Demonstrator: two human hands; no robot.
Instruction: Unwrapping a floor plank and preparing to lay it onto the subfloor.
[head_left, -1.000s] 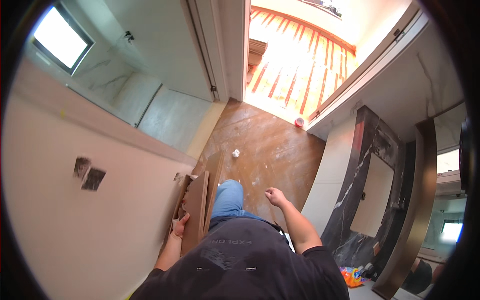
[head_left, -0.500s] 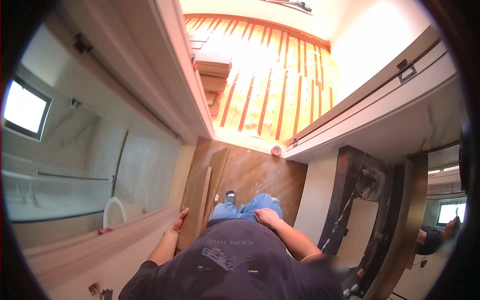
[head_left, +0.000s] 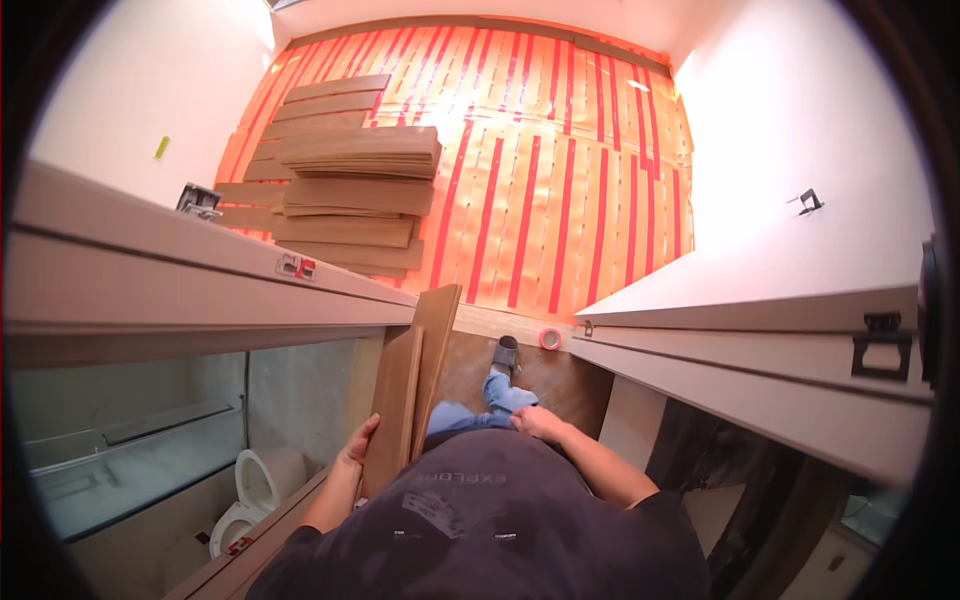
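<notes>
Two brown wooden floor planks (head_left: pixel 396 405) are carried upright along my left side, lengths pointing forward, one beside the other. My left hand (head_left: pixel 357 442) grips the outer edge of the left plank; its thumb and fingertips are partly behind the wood. The front end of the longer plank (head_left: pixel 437 318) reaches toward the doorway. My right hand (head_left: pixel 540 423) hangs by the thigh of my blue jeans with fingers curled; its palm is hidden, so anything in it cannot be seen. One of my feet (head_left: pixel 506 352) is stepping close to the threshold.
Door frames (head_left: pixel 330 305) flank the opening. A roll of red tape (head_left: pixel 549 339) lies by the wooden threshold (head_left: pixel 480 322). Beyond, orange underlay (head_left: pixel 520 220) with red strips covers the floor. Stacked planks (head_left: pixel 355 155) lie there at the left. A toilet (head_left: pixel 262 480) shows in the bathroom at left.
I have moved forward to the doorway with the planks, and their front ends are nearer the room. More of the plank stacks shows, and my foot has swung forward.
</notes>
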